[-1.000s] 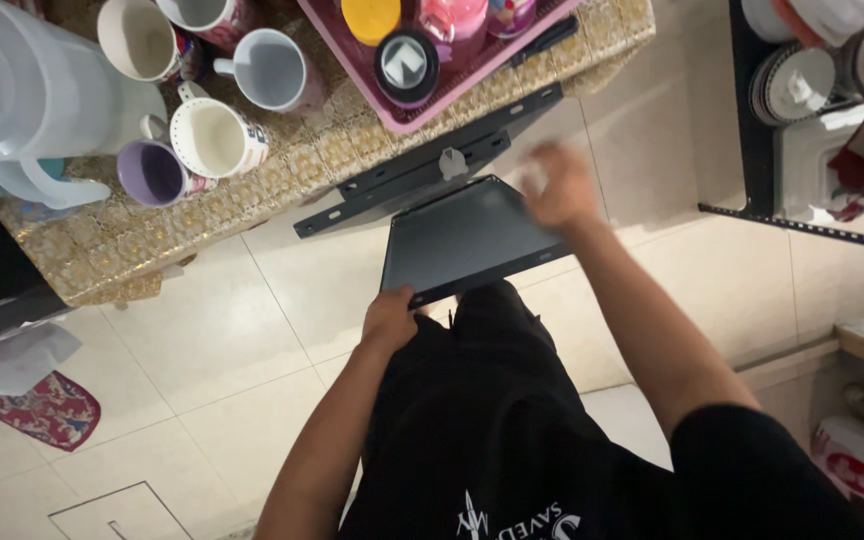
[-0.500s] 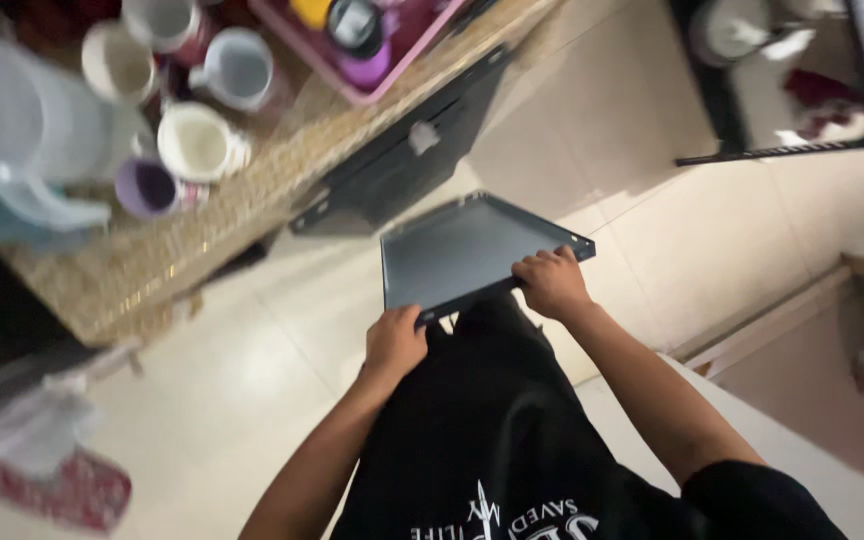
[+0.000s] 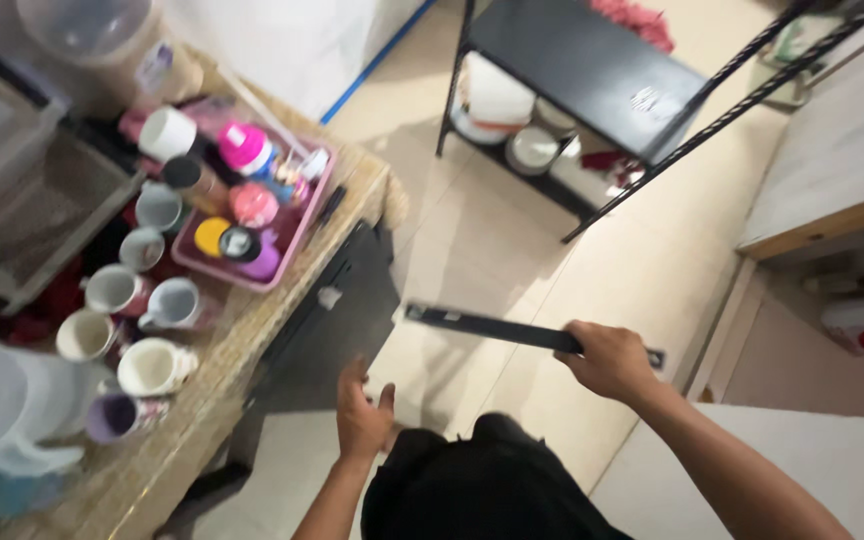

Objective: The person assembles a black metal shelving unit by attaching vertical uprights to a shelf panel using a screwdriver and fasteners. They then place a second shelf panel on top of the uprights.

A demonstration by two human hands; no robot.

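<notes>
just one camera here, head-mounted, looking pretty much straight down past the wearer's dark shirt at the tiled floor [image 3: 472, 250]. Both arms reach up into frame from the bottom edge, so it's close to the hands. View is tilted a bit: the tabletop [image 3: 202, 400] runs diagonally along the left side, a black shelf rack [image 3: 592, 70] sits at the top, further off. Slight motion blur, no second view to compare

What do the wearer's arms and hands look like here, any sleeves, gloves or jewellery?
Both forearms are bare to the frame edge: no sleeves in view. The left hand and right hand wear no gloves, and no watch, ring or bracelet shows, though the picture is blurred. Black clothing covers the body below.
</notes>
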